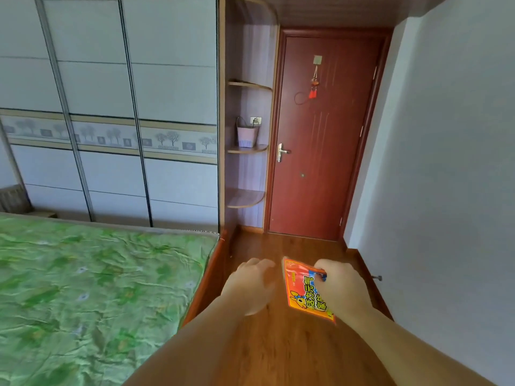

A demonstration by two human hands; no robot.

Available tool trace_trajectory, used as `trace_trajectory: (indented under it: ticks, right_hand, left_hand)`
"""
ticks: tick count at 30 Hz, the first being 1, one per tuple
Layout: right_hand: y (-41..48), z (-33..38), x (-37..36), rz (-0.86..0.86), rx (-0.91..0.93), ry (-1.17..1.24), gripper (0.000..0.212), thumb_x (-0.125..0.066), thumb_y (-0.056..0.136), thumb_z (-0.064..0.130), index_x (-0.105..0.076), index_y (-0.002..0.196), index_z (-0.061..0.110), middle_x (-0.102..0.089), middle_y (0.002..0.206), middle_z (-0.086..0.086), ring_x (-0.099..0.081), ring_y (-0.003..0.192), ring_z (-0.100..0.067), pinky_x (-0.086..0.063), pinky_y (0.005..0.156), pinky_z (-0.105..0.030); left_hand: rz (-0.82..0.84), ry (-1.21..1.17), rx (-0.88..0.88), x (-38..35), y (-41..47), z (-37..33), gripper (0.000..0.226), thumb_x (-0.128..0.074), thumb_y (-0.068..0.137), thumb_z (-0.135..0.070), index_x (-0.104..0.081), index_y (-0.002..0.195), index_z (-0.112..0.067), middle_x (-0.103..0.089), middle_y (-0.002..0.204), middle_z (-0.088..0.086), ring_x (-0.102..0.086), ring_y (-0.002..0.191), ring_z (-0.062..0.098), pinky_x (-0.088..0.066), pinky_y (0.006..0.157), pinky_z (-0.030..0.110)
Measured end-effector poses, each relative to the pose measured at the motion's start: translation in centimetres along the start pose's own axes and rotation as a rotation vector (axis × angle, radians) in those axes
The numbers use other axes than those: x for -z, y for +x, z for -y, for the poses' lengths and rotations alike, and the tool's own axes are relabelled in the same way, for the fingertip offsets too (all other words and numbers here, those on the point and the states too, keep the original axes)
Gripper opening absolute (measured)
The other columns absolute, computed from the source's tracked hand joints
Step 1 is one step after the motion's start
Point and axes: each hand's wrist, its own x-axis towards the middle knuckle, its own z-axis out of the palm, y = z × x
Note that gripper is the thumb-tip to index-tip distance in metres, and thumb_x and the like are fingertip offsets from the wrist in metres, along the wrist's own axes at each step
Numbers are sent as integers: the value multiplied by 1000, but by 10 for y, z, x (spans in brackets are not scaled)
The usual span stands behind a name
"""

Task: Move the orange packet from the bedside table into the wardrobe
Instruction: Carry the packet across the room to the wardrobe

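My right hand holds the orange packet by its right edge, above the wooden floor in the lower middle of the view. The packet is flat, with yellow and red print. My left hand hovers just left of the packet with fingers curled loosely and nothing in it; it does not touch the packet. The wardrobe, with pale sliding doors and a band of tree pictures, fills the far left wall. Its doors are closed. The bedside table is not in view.
A bed with a green patterned sheet lies at the left, its wooden frame bordering the floor strip. Curved corner shelves holding a small basket stand beside the wardrobe. A closed red-brown door is ahead, a white wall at the right.
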Motion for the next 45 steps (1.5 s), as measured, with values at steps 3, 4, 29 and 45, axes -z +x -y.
trace_trajectory:
  ticks: [3, 4, 29, 45]
  right_hand:
    - [72, 9, -7, 4, 17, 6, 21, -53, 91, 40, -58, 100, 21, -71, 99, 2, -69, 80, -12, -58, 68, -23]
    - [95, 12, -10, -2, 22, 15, 21, -53, 91, 39, -58, 99, 21, -71, 99, 2, -69, 79, -12, -58, 68, -23]
    - [675, 0, -138, -46, 314, 217, 13, -50, 87, 21, -57, 77, 24, -61, 67, 3, -57, 62, -19, -37, 48, -26]
    - [1004, 90, -285, 6, 363, 137, 13, -50, 88, 27, -51, 76, 29, -53, 64, 8, -55, 59, -7, -34, 48, -21]
  left_hand:
    - [-32, 21, 47, 19, 57, 24, 49, -48, 83, -38, -42, 132, -33, -47, 137, -4, -49, 119, 21, -46, 96, 40]
    - [-42, 19, 61, 23, 75, 32, 49, -48, 83, -38, -43, 131, -34, -48, 136, -4, -50, 117, 21, -46, 96, 40]
    - [-205, 91, 303, 57, 593, 183, 48, -51, 83, -39, -45, 130, -35, -50, 134, -2, -51, 114, 20, -45, 96, 37]
    - [-236, 40, 374, 94, 893, 411, 50, -51, 87, -41, -40, 135, -34, -44, 142, -4, -49, 122, 19, -44, 98, 34]
